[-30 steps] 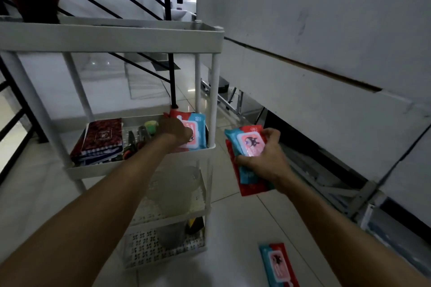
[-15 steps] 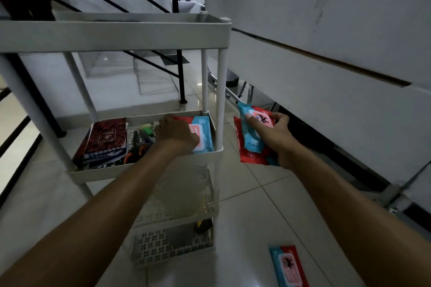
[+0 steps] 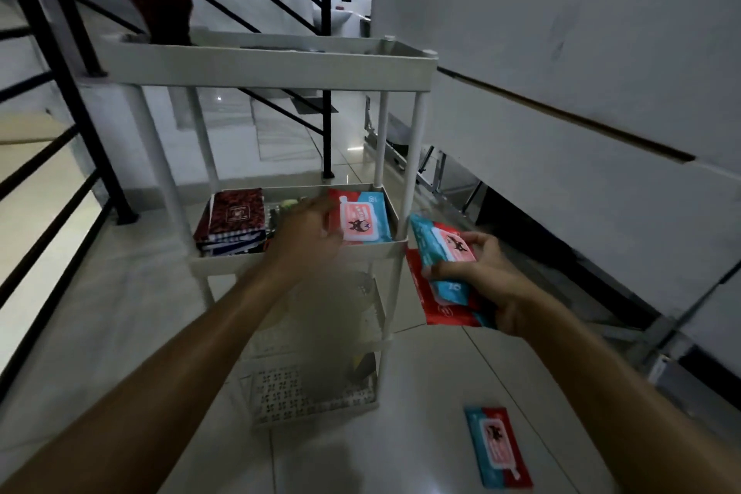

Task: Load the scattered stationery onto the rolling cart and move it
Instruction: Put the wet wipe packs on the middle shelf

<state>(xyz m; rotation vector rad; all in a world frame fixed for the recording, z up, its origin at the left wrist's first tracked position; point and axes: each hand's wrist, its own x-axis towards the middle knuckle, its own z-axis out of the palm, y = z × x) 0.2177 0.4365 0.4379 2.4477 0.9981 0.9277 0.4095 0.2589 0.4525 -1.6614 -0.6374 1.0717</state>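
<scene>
right hand [image 3: 487,285] grips two wipe packs [image 3: 439,273] just right of the cart's middle shelf [image 3: 304,255]; left hand [image 3: 308,239], blurred and loosely open, hovers over the shelved pack [image 3: 363,219]; right is nearer.

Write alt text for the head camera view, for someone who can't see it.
A person's right hand grips red-and-blue wipe packs beside a white three-tier rolling cart, while the blurred left hand reaches over the middle shelf, where another wipe pack and a stack of notebooks lie. One more pack lies on the tiled floor near a staircase.
</scene>
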